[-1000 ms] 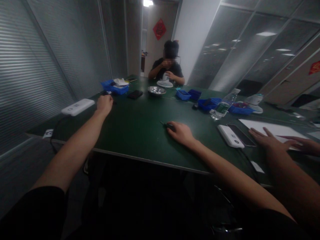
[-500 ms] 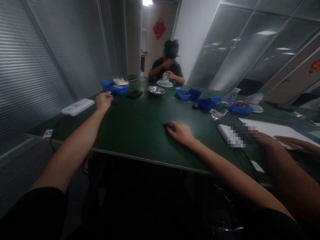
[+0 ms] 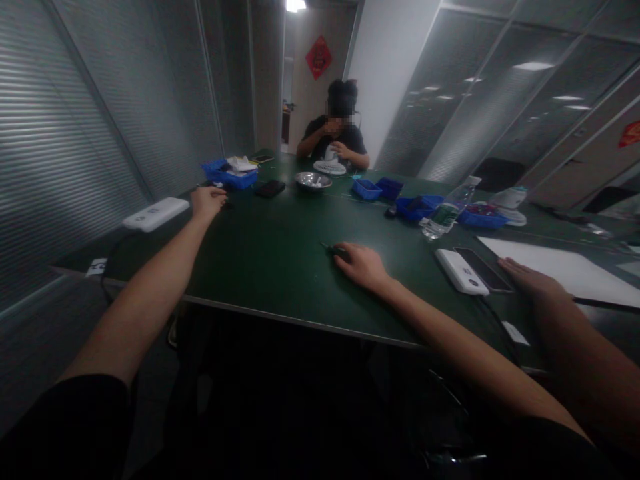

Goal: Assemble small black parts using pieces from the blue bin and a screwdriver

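My right hand [image 3: 364,265] rests on the green table [image 3: 280,280], its fingers wrapped round a dark screwdriver-like tool [image 3: 330,249]. The tool's thin tip points left, and most of its handle is hidden under the fingers. Over on the left side, my left hand [image 3: 206,202] is closed in a pinch just in front of a blue tray [image 3: 240,179]. What it holds, if anything, is too small and blurred to name. A small dark thing lies beside its fingertips. White parts fill the top of that tray.
White power banks lie at left [image 3: 156,213] and right [image 3: 461,272]. A phone [image 3: 270,189], a metal bowl [image 3: 313,181], several blue trays and a tilted water bottle [image 3: 447,212] stand farther back. A co-worker's hand [image 3: 537,280] is at right; another person [image 3: 333,137] holds a white fan opposite.
The co-worker's hand at right has come off the phone beside the power bank and lies flat at the white sheet. The other co-worker's hand there is gone. My hands have hardly moved.
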Demonstrator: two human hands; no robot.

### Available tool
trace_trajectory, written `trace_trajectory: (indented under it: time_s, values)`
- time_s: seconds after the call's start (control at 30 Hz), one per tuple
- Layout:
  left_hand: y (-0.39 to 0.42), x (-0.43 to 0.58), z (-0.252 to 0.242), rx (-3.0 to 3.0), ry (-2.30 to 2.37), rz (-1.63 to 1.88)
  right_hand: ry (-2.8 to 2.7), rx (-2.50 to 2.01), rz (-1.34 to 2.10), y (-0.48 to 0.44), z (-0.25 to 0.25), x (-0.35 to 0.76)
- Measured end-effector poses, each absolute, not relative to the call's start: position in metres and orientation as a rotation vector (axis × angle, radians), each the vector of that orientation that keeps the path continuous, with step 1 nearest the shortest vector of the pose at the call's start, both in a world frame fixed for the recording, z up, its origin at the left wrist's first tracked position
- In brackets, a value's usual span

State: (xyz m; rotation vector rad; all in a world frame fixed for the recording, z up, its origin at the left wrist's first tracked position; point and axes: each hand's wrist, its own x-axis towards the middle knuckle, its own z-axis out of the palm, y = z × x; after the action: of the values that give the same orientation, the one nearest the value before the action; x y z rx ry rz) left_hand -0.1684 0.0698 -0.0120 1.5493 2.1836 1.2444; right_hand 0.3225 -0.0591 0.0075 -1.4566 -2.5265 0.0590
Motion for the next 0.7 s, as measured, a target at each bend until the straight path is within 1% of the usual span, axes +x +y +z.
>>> trace_trajectory:
  time_s: [0.23,0.47,0.7]
  values:
    - [0.0680,-0.1743,-0.0164,1.484,2.266,1.358,-2.531,-1.463,0.050,-0.0599,0.0087,0.3218]
    - [0.0631,-0.1743,-0.0153,1.487,2.301,1.222,-2.525,-1.456,0.061,-0.0591,0.0081,0.3222]
    - [0.0638,-0.1772,-0.0171,1.498,2.306,1.212,-2.516,-1.463,0.070,-0.0590,0.0076,0.3224]
